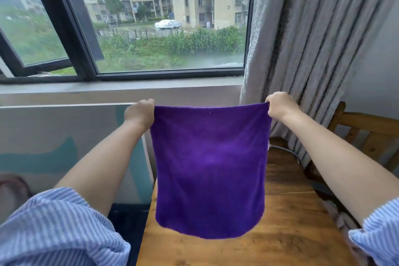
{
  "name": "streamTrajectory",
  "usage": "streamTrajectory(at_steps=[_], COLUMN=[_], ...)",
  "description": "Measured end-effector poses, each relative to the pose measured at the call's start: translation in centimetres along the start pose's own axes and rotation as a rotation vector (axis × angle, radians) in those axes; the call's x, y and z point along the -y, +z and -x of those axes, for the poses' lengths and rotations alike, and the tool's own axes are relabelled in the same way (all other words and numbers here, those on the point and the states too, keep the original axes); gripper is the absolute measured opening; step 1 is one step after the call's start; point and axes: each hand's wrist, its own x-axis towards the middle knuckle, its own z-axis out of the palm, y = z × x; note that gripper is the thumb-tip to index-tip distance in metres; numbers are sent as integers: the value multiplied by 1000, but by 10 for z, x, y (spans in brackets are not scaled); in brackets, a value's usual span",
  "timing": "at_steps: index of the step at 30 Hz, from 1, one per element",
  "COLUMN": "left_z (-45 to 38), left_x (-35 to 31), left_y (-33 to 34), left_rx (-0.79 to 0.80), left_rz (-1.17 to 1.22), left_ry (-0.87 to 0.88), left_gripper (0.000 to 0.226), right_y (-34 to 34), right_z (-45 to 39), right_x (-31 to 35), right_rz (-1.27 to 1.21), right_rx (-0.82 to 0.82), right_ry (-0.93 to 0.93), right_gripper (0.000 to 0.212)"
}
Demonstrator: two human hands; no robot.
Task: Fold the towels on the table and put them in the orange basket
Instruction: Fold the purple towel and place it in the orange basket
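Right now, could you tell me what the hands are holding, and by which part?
A purple towel: left hand and right hand each pinch a top corner.

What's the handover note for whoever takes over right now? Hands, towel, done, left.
Left hand: grips the purple towel's top left corner.
Right hand: grips its top right corner.
Towel: held up, hanging flat above the wooden table, its lower edge seemingly clear of the top.
Orange basket: not in view; no other towels in view.
Done: this towel is lifted and spread.
Left: fold it and put it in the basket.
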Motion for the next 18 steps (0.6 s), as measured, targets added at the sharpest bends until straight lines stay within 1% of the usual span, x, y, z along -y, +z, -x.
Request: streamTrajectory(at_steps=[1, 3, 6, 8, 10, 15, 17, 18], left_z=[0, 1, -7, -14, -23, -43, -43, -40], left_x=[0, 0, 1, 1, -1, -4, -2, 0], left_y=[6, 18, 32, 36, 39, 42, 49, 57], left_rx=[23, 53, 86, 86, 46, -149, -179, -165], left_rz=[-22, 29, 232, 322, 379, 490, 480, 452], left_ry=[-1, -31, -117, -151, -173, -179, -149, -130], left_gripper=[27, 25, 22, 24, 27, 28, 27, 27], right_y=[5, 14, 28, 33, 38, 49, 58, 67], right_z=[-2, -1, -9, -17, -29, -51, -51, -48], right_x=[-1, -1, 4, 8, 11, 15, 11, 6], right_rz=[21, 39, 7, -33, -87, -185, -161, -144], right_rx=[32, 23, 14, -1, -39, -213, -273, -284], right_ry=[4, 9, 36, 38, 38, 41, 11, -11], right_gripper=[34, 33, 31, 28, 26, 27, 26, 25])
